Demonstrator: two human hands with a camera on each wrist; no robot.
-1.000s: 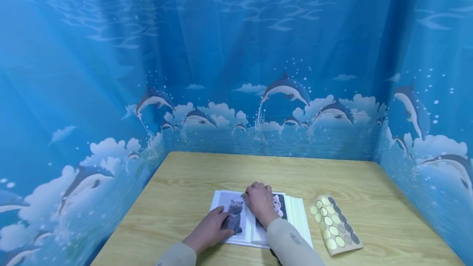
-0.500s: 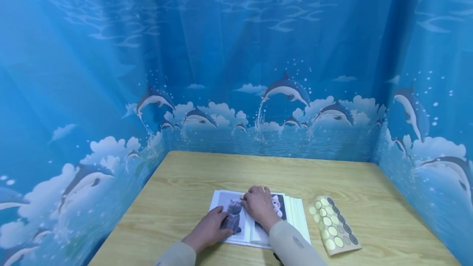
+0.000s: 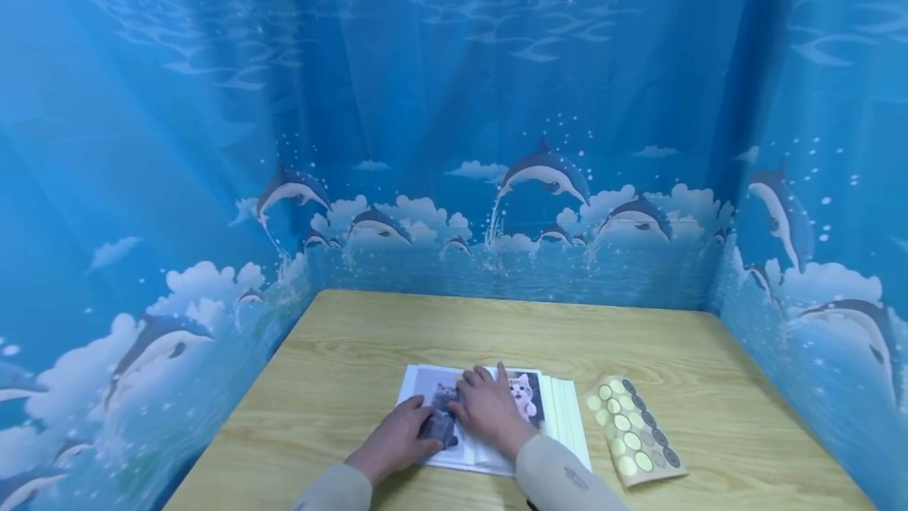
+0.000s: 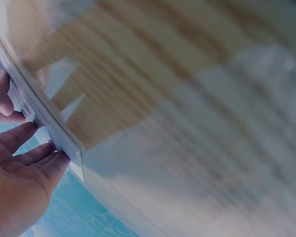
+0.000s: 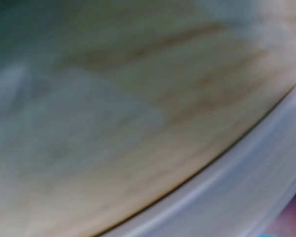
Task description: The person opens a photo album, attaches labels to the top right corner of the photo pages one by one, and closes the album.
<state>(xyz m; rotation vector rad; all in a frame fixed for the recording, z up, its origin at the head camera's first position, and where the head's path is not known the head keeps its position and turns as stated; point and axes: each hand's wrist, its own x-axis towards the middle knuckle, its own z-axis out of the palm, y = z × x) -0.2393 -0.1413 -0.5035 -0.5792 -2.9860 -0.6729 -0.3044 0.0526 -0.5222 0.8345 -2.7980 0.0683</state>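
An open photo album [image 3: 482,460] lies flat on the table, with a grey cat photo [image 3: 441,426] on its left page and a white-faced kitten photo [image 3: 523,394] on its right. My left hand [image 3: 399,436] rests on the left page, its fingertips on the lower part of the grey cat photo. In the left wrist view its loosely bent fingers [image 4: 27,136] touch the page beside the album's edge. My right hand [image 3: 489,408] lies across the album's middle, fingers spread, fingertips over the grey cat photo's right side. What is under that palm is hidden.
A sheet of round gold and dark stickers [image 3: 634,428] lies right of the album on the wooden table [image 3: 340,353]. Blue dolphin-print curtains [image 3: 454,180] enclose the table at the back and sides. The right wrist view is blurred, showing mostly wood and a pale edge.
My right hand, earlier bunched at the top of the left page with a small yellowish thing at its fingertips, has come down and spread its fingers. My left hand stays in place.
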